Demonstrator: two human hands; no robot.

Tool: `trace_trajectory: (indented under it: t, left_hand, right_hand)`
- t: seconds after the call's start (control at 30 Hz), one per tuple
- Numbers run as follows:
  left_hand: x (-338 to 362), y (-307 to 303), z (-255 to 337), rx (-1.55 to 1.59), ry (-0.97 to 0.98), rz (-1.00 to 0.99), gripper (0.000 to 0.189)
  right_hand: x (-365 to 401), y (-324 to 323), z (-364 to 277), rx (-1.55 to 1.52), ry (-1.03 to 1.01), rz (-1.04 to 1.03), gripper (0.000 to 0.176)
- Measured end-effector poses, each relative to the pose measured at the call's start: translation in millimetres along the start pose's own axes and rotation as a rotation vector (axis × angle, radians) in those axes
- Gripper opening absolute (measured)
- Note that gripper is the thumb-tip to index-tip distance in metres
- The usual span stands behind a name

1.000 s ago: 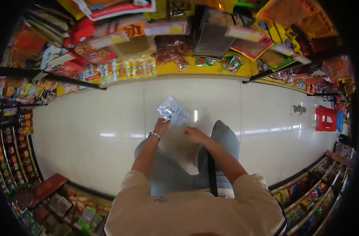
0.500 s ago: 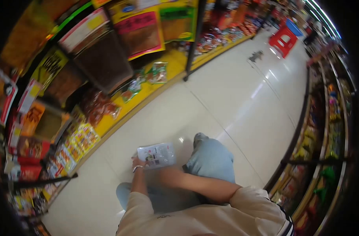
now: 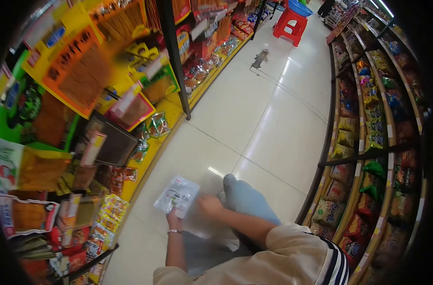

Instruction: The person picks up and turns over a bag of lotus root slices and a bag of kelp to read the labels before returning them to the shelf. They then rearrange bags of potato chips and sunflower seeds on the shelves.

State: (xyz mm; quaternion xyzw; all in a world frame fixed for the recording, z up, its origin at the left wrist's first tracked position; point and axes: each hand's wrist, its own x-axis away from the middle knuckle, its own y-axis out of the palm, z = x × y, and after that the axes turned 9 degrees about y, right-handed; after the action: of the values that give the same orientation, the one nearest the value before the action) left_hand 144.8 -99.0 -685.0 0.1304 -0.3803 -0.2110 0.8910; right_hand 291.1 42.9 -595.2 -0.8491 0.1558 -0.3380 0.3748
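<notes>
A flat silvery-white plastic packet [image 3: 177,192] with dark print and a small picture is held low above the tiled floor. My left hand [image 3: 174,217], with a band at the wrist, is closed on its lower edge, thumb lying on the front. Just beyond the packet's right side is my right hand [image 3: 210,208]. Its fingers are blurred and partly turned away, so I cannot make out their pose or whether they touch the packet. My bent knee in light blue trousers [image 3: 249,197] is close to the right hand.
On the left, a shelf with a yellow edge [image 3: 157,145] holds hanging snack bags and small packets. Shelves on the right carry rows of bagged snacks [image 3: 330,211]. Farther along the aisle are a red stool [image 3: 291,26] with a blue basin [image 3: 299,8] and a dark floor patch [image 3: 260,58].
The view has turned and shifted. The packet is now tilted differently, with my left thumb on its front. My right hand has moved from over my lap to beside the packet.
</notes>
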Motion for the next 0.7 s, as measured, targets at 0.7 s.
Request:
trace_trajectory:
  t: [0.7]
  left_hand:
    - [499,167,413,-0.364,0.793,-0.738,0.087]
  right_hand:
    - [348,-419,-302,-1.217,-0.474,0.247,0.067]
